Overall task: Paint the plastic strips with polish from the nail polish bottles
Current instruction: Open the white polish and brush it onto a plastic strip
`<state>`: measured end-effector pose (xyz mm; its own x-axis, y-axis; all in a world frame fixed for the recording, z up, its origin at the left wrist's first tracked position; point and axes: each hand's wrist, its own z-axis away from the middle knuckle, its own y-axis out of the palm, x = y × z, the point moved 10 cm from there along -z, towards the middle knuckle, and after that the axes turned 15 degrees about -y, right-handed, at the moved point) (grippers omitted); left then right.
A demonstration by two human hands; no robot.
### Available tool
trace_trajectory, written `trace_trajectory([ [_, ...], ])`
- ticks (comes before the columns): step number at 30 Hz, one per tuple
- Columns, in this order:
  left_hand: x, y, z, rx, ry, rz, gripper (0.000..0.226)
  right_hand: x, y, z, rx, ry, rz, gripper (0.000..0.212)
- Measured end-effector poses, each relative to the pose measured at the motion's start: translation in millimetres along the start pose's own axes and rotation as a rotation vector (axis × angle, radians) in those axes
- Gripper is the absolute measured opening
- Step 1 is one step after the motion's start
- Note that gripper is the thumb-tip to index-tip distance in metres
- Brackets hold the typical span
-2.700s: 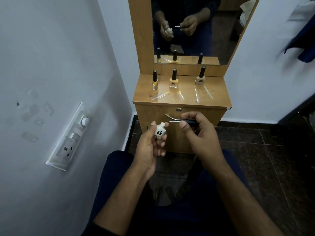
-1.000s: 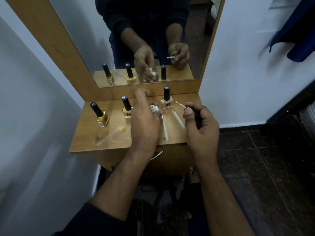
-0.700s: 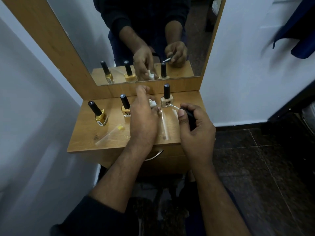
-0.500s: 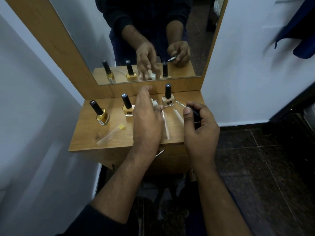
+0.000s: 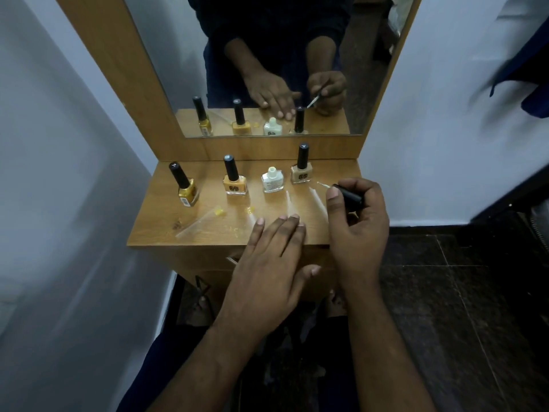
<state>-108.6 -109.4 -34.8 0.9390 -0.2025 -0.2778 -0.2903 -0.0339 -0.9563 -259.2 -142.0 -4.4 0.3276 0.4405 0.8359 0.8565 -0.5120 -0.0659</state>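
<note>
— Wooden top of the dressing unit [image 5: 166,230]: what stands on it?

— Four nail polish bottles in a row in front of the mirror [image 5: 267,55]. From the left: a gold bottle [image 5: 185,190], an orange bottle [image 5: 234,182], a white bottle [image 5: 272,181] with no cap on its neck, and a beige bottle [image 5: 301,172]. The other three carry black caps.

— And the plastic strips?

— Clear ones lie flat on the wood nearer the front edge. One strip [image 5: 202,220] on the left has a yellow dab at its far end. Two more, a middle strip [image 5: 288,202] and a right strip [image 5: 317,199], lie below the white and beige bottles.

— What are the hands doing?

— The left hand [image 5: 267,263] lies palm down at the front edge, fingers straight and close together, thumb out to the side, fingertips resting on the wood just short of the middle strip. It holds nothing.

— The right?

— The right hand [image 5: 356,224] has its thumb and fingers curled round the black cap of a brush [image 5: 341,193], pinching it. The pale bristle end points left, just beside the far end of the right strip; whether it touches the plastic I cannot tell.
</note>
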Motion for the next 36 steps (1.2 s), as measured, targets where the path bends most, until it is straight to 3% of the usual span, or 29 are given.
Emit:
trace_trajectory([
  [14, 6, -16, 19, -0.013, 0.081, -0.004, 0.066, 12, 31, 1, 0.285, -0.070, -0.023, 0.014],
  [20, 11, -17, 19, -0.007, 0.100, 0.011, 0.063, 5, 39, 5, 0.300, -0.065, 0.068, 0.010],
  [28, 15, -18, 19, -0.008, 0.059, 0.073, 0.061, -4, 47, 10, 0.346, -0.066, 0.242, 0.029],
  [36, 14, -21, 16, -0.043, 0.046, 0.080, 0.055, -4, 49, 10, 0.379, -0.104, 0.311, 0.029],
])
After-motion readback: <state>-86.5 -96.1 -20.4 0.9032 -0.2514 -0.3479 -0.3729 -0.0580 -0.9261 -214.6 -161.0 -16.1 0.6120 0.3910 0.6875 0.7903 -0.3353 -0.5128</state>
